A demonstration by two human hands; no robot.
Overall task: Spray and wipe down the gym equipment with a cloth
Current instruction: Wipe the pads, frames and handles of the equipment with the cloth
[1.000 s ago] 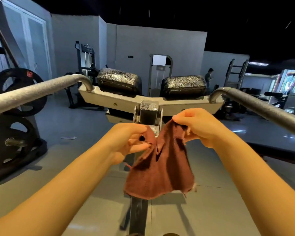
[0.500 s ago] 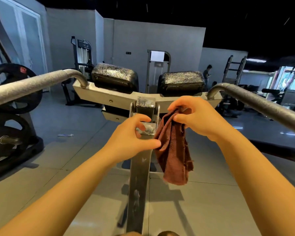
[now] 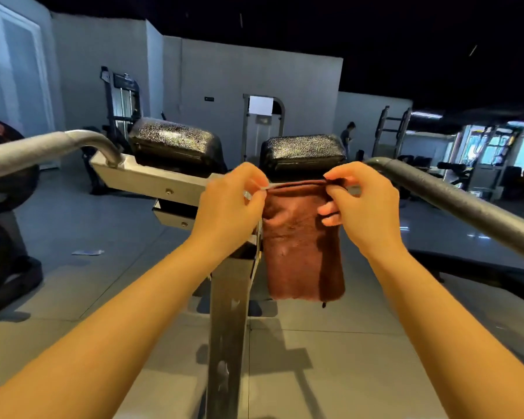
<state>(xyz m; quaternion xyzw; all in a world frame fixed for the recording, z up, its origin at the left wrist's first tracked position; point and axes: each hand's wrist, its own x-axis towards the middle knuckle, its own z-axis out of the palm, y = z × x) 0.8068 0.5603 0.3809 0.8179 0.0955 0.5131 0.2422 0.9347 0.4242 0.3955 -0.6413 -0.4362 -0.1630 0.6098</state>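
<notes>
At far left, a grey padded handle bar (image 3: 43,149) curves into the machine's silver crossbeam (image 3: 152,179). Two black pads (image 3: 176,140) sit on the crossbeam's far edge.

My left hand (image 3: 227,207) is at the centre of the crossbeam, above the upright post (image 3: 227,313). Its fingers (image 3: 256,192) are curled and pinch the left top corner of the brown cloth (image 3: 303,252).

The cloth hangs flat, stretched along its top edge, just right of the post, its lower edge free above the floor (image 3: 330,358).

My right hand (image 3: 363,210) pinches the right top corner between thumb and forefinger; the remaining fingers are loosely curled against the cloth face.

At far right, the second handle bar (image 3: 454,201) runs toward the near right edge of the view. No spray bottle is in view.

Judged risks:
- Each corner is held by a light pinch only. Pulling the top edge tighter may slip a corner free, and the cloth would drop to the floor and pick up dirt.
- The hanging lower edge may snag on the post bracket during a wipe.
- Wiping without spray would only smear the metal.
</notes>
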